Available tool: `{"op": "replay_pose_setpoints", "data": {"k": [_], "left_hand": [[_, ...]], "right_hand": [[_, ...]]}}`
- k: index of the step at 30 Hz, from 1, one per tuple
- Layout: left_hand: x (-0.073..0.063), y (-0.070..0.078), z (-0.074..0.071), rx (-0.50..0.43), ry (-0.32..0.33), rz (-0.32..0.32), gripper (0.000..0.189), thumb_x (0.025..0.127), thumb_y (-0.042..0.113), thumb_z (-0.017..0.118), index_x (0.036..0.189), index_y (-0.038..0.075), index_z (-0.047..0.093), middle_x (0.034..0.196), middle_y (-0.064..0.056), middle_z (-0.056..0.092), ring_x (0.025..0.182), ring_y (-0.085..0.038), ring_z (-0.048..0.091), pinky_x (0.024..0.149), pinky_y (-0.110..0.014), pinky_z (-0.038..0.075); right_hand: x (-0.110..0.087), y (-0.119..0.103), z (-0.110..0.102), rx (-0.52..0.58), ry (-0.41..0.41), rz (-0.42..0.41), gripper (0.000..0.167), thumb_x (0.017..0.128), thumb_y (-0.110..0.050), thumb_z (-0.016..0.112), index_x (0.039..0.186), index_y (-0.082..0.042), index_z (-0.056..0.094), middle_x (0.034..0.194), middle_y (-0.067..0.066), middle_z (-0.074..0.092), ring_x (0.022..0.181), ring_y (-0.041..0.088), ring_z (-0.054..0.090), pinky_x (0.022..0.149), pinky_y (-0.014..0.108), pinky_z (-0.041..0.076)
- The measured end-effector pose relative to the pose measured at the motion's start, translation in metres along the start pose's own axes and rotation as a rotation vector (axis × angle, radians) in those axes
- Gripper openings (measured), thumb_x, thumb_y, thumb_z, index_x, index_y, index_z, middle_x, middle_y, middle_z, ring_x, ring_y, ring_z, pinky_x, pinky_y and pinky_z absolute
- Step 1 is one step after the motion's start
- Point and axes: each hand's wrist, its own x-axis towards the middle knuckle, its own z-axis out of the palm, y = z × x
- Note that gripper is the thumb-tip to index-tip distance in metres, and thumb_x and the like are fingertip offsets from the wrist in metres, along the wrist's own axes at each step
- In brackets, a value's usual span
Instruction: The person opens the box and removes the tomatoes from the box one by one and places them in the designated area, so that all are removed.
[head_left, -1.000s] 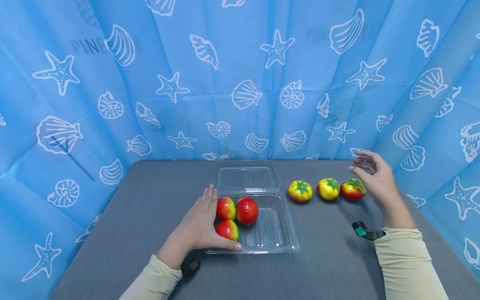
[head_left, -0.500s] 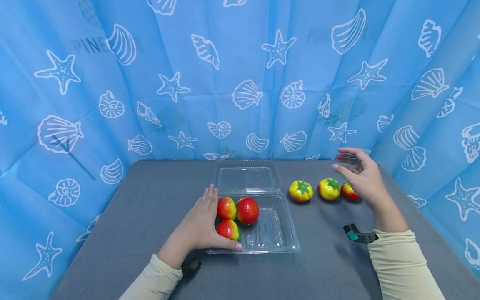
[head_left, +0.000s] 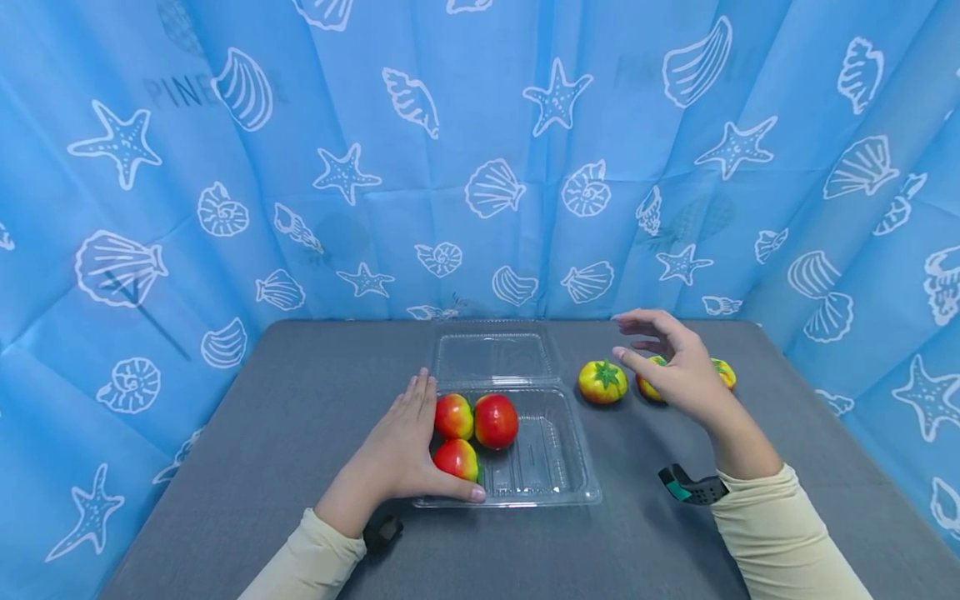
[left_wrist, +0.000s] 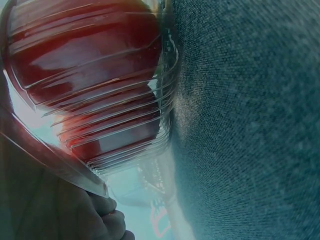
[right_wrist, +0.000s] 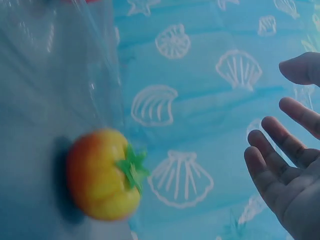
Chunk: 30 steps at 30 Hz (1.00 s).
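Note:
My left hand [head_left: 401,454] rests along the near left corner of a clear plastic clamshell box [head_left: 540,454], fingers straight on the left rim and thumb along the front. Inside, at the left, sit three red-yellow tomatoes [head_left: 496,421]. Through the ribbed wall [left_wrist: 110,115], the left wrist view shows red fruit. My right hand [head_left: 678,375] hovers with nothing in it, fingers spread and slightly bent, overlapping two tomatoes with green leafy tops. Left of its fingertips, a yellow tomato [head_left: 602,382] lies uncovered. One yellow-orange tomato [right_wrist: 102,175] appears apart from the fingers in the right wrist view.
The box's clear lid [head_left: 491,358] lies folded back behind it. A grey cloth [head_left: 300,417] covers the table, and a blue shell-patterned curtain [head_left: 450,167] hangs along its back and sides. Black wrist straps [head_left: 693,487] sit at both cuffs.
My right hand has moved left, from beside the rightmost tomato, across the row to near the leftmost one. The left hand, the box and the tomatoes have stayed put.

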Motion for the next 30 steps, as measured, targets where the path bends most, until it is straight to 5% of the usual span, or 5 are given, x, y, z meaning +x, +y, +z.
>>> {"op": "replay_pose_setpoints", "data": {"k": [7, 14, 21, 30], "left_hand": [[0.0, 0.0, 0.0, 0.0, -0.003, 0.001, 0.149, 0.061, 0.088, 0.078, 0.171, 0.008, 0.018, 0.18, -0.012, 0.012, 0.168, -0.035, 0.009, 0.131, -0.058, 0.027], [0.0, 0.001, -0.001, -0.008, -0.003, -0.002, 0.149, 0.061, 0.088, 0.079, 0.17, 0.008, 0.018, 0.18, -0.012, 0.012, 0.168, -0.036, 0.009, 0.131, -0.059, 0.027], [0.003, 0.0, -0.001, -0.011, -0.012, -0.007, 0.149, 0.061, 0.088, 0.078, 0.171, 0.009, 0.015, 0.181, -0.011, 0.01, 0.168, -0.034, 0.008, 0.131, -0.058, 0.027], [0.002, -0.002, 0.0, -0.007, -0.004, 0.001, 0.15, 0.061, 0.089, 0.077, 0.171, 0.009, 0.017, 0.18, -0.012, 0.01, 0.168, -0.035, 0.007, 0.131, -0.059, 0.025]], "right_hand": [[-0.003, -0.008, 0.025, -0.012, -0.098, 0.0, 0.04, 0.1, -0.013, 0.075, 0.138, -0.01, 0.063, 0.138, 0.008, 0.064, 0.123, 0.005, 0.06, 0.103, 0.014, 0.052], [-0.008, -0.011, 0.053, -0.014, -0.235, 0.002, 0.041, 0.098, -0.018, 0.077, 0.137, -0.017, 0.065, 0.138, 0.006, 0.065, 0.126, 0.024, 0.063, 0.107, 0.057, 0.056], [-0.014, -0.011, 0.078, 0.04, -0.431, -0.059, 0.048, 0.096, -0.023, 0.08, 0.141, -0.019, 0.062, 0.14, -0.003, 0.065, 0.128, 0.02, 0.062, 0.105, 0.056, 0.057], [-0.02, -0.001, 0.1, 0.086, -0.495, -0.062, 0.051, 0.097, -0.022, 0.078, 0.144, -0.017, 0.061, 0.145, 0.003, 0.064, 0.13, 0.027, 0.062, 0.106, 0.056, 0.057]]}}
